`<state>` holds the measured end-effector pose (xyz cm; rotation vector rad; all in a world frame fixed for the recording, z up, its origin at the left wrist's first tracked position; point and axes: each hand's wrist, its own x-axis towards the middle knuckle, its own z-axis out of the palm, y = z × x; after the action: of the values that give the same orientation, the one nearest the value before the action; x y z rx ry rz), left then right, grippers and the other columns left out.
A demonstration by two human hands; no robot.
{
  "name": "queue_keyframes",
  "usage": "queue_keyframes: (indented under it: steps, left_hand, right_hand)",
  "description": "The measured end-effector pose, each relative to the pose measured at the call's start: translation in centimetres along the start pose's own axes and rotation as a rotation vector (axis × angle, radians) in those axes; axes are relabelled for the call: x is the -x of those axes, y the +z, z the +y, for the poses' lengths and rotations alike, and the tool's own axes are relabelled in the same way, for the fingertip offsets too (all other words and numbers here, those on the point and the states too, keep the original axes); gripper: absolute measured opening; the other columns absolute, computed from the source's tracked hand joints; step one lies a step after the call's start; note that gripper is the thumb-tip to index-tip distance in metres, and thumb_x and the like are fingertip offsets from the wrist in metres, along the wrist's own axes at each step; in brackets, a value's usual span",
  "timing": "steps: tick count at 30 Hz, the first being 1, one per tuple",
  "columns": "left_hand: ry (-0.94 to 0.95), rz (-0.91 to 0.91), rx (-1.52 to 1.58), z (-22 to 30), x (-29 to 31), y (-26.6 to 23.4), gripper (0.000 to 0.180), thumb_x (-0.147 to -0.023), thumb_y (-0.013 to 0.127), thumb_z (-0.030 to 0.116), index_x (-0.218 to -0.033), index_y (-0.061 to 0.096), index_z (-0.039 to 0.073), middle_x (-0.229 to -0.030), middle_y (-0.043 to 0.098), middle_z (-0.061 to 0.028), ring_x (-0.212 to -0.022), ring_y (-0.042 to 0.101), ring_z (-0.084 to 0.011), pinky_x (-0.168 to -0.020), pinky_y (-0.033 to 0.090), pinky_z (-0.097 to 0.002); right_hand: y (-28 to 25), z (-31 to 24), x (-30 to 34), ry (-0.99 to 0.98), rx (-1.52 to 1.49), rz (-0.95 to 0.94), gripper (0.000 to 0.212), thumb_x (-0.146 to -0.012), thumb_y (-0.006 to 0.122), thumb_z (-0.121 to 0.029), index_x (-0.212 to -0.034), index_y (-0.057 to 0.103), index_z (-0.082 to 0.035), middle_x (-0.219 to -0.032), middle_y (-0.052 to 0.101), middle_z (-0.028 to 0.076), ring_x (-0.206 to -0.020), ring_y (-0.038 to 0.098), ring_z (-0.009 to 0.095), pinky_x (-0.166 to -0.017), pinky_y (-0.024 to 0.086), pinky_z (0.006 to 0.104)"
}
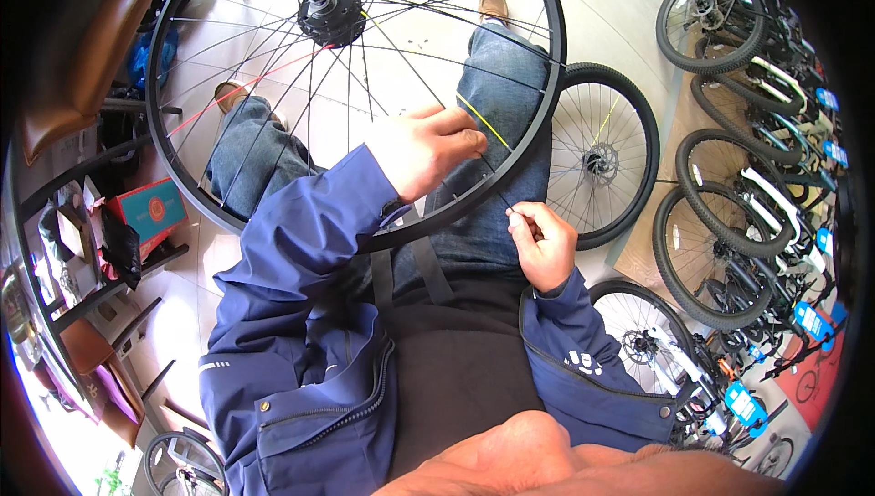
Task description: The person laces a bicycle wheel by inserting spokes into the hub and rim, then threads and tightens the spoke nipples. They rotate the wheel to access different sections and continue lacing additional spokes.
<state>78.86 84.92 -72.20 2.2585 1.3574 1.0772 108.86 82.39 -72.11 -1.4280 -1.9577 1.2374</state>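
A large black wheel rim (547, 122) lies across my lap, laced with thin black spokes, one red spoke (251, 84) and a yellow one (485, 122). Its black hub (330, 17) points up at me. Inside the rim, my left hand (428, 148) reaches over the spokes with its fingers pinched round a dark spoke (489, 165) close to the rim. Just outside the rim, my right hand (541, 239) pinches something thin and small between thumb and forefinger. It is too small to name.
A second wheel with a tyre (654, 159) and disc rotor leans beside my right leg. Several bicycles (729, 222) stand in a row on the right. At left are a brown leather seat (96, 40) and a teal and red box (150, 209) on a rack. Tiny bits (419, 43) lie on the floor.
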Motion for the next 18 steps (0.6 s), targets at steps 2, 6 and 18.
queue_keyframes:
  steps: [2,6,18]
  left_hand:
    - [0.007,-0.027,-0.019,-0.13,0.11,0.09,0.028,-0.084,0.078,0.003,-0.111,0.078,0.012,-0.107,0.074,-0.0026,-0.095,0.075,-0.0248,-0.078,0.065,-0.0351]
    - [-0.026,-0.106,-0.075,-0.35,0.56,0.28,0.033,-0.081,0.076,0.002,-0.112,0.078,0.012,-0.107,0.072,-0.0025,-0.099,0.074,-0.0248,-0.079,0.065,-0.0362]
    - [-0.050,-0.095,-0.125,-0.28,0.73,0.78,0.017,-0.088,0.080,0.008,-0.103,0.074,0.012,-0.099,0.067,-0.0032,-0.089,0.068,-0.0260,-0.076,0.060,-0.0375]
  right_hand:
    - [0.19,0.00,-0.14,0.004,-0.007,0.015,0.008,-0.105,0.073,-0.004,-0.108,0.075,0.003,-0.089,0.075,0.006,-0.075,0.068,0.008,-0.068,0.054,0.0247]
    - [0.31,0.05,-0.29,0.040,-0.025,0.019,0.007,-0.104,0.074,-0.003,-0.107,0.075,0.002,-0.087,0.074,0.006,-0.073,0.068,0.007,-0.068,0.054,0.0246]
    - [0.20,0.53,-0.20,0.022,-0.015,-0.019,0.009,-0.107,0.071,-0.004,-0.111,0.073,0.004,-0.094,0.075,0.004,-0.078,0.067,0.005,-0.070,0.054,0.0232]
